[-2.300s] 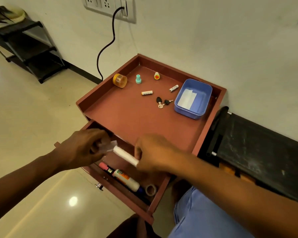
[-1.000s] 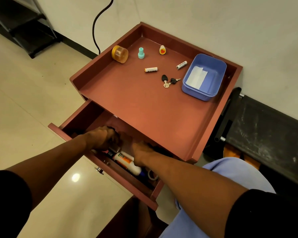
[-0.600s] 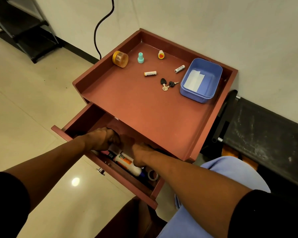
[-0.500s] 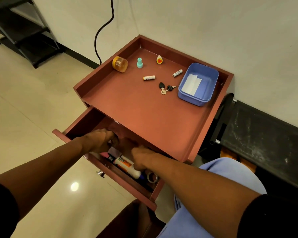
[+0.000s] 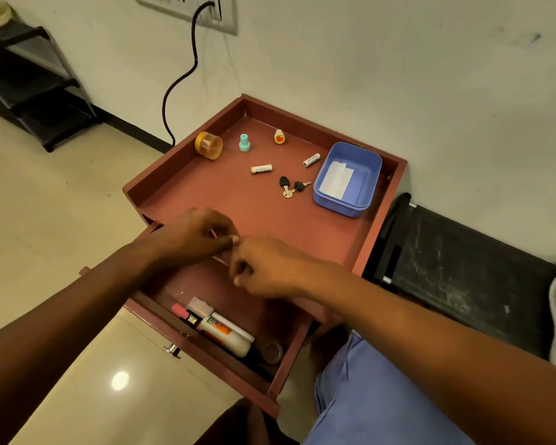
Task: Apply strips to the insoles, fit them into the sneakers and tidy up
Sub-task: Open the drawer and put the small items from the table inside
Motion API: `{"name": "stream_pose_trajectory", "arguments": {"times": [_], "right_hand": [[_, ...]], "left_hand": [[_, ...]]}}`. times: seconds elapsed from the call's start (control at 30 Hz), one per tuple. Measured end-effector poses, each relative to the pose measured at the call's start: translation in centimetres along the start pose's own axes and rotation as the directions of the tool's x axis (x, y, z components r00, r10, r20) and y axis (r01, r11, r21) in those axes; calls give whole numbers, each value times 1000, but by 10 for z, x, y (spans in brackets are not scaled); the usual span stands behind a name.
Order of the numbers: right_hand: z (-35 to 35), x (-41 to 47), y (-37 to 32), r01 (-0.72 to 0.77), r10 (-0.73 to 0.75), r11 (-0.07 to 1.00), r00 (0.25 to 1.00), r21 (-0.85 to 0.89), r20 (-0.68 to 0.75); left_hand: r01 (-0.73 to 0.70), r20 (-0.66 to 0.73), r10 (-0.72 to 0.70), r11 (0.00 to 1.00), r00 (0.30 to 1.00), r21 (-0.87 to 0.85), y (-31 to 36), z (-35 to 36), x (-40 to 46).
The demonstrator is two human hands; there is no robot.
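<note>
Pale glossy floor tiles (image 5: pixel 45 220) spread under a small reddish-brown side table (image 5: pixel 180 200) that stands against a white wall (image 5: pixel 398 59). Nearest the camera, the table's drawer (image 5: pixel 283 358) is pulled open. Along its front wall lie a pink-capped marker (image 5: pixel 182 313), a white tube with an orange label (image 5: pixel 223 335) and a grey tape roll (image 5: pixel 273 351), with a pale roll of strips (image 5: pixel 219 319) lying just behind the tube, one end loose and flat.

Above the drawer's back part, both hands meet over the front edge of the tabletop. The left hand (image 5: pixel 190 239) has its fingers curled inward and the right hand (image 5: pixel 264 268) has fingers bent toward it; their fingertips touch or nearly touch. Whether either hand pinches something small between them cannot be told, since the fingers hide the spot.

Farther back on the raised-rim tabletop lie a pair of keys (image 5: pixel 289 187), two white batteries, one (image 5: pixel 261 169) to the left of the keys and one (image 5: pixel 311 160) beyond them, and a blue plastic tub (image 5: pixel 366 175) at the right with white strips (image 5: pixel 336 179) lying flat inside it. Near the far rim stand an amber jar (image 5: pixel 208 145) on its side, a small teal bottle (image 5: pixel 244 143) and a small yellow-and-red cap (image 5: pixel 279 137).

A black cable (image 5: pixel 180 88) runs up the wall to a socket plate (image 5: pixel 193 8). A dark shelf rack (image 5: pixel 29 81) stands at the far left, and a black bench (image 5: pixel 463 268) sits to the table's right.
</note>
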State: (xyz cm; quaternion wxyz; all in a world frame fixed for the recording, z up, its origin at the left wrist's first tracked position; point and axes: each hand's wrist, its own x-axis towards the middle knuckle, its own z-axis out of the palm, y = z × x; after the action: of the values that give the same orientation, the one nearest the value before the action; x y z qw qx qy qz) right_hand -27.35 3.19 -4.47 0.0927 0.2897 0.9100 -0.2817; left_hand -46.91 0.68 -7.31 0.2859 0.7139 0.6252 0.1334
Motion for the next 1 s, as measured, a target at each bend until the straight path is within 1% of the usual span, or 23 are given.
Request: {"name": "stream_pose_trajectory", "arguments": {"times": [0.07, 0.13, 0.2, 0.27, 0.37, 0.47, 0.53, 0.6, 0.67, 0.77, 1.0], "right_hand": [[-18, 8, 14, -24, 22, 1000, 991, -17, -129], [-35, 23, 33, -74, 68, 997, 964, -14, -256], [-50, 43, 59, -112, 100, 994, 909, -7, -405], [-66, 61, 92, -163, 143, 987, 861, 0, -489], [-87, 81, 138, -279, 207, 957, 846, -79, -491], [-102, 98, 166, -341, 212, 918, 856, -205, -472], [-108, 109, 179, -336, 183, 904, 863, -265, -470], [-114, 120, 189, -324, 169, 897, 879, -300, -446], [-119, 128, 194, -311, 171, 888, 907, -338, -385], [-121, 138, 195, -289, 173, 848, 943, -444, -284], [-123, 144, 188, -275, 125, 799, 946, -535, -298]], "left_hand": [[8, -126, -2, 999, 992, 52, 4, 0, 22], [13, -245, 14, 994, 969, 110, 7, 2, 46], [15, -353, 38, 989, 935, 146, 7, 3, 67], [45, -421, 36, 983, 906, 181, 3, 3, 89], [100, -441, 21, 963, 897, 249, -5, 1, 119], [160, -419, -23, 942, 908, 295, -16, -1, 141], [180, -391, -42, 929, 919, 325, -23, 0, 152], [179, -382, -31, 916, 924, 360, -29, 2, 160], [169, -396, -12, 915, 918, 366, -32, 3, 166], [157, -411, -1, 925, 912, 347, -33, 4, 172], [171, -437, -10, 928, 899, 330, -31, 1, 169]]}}
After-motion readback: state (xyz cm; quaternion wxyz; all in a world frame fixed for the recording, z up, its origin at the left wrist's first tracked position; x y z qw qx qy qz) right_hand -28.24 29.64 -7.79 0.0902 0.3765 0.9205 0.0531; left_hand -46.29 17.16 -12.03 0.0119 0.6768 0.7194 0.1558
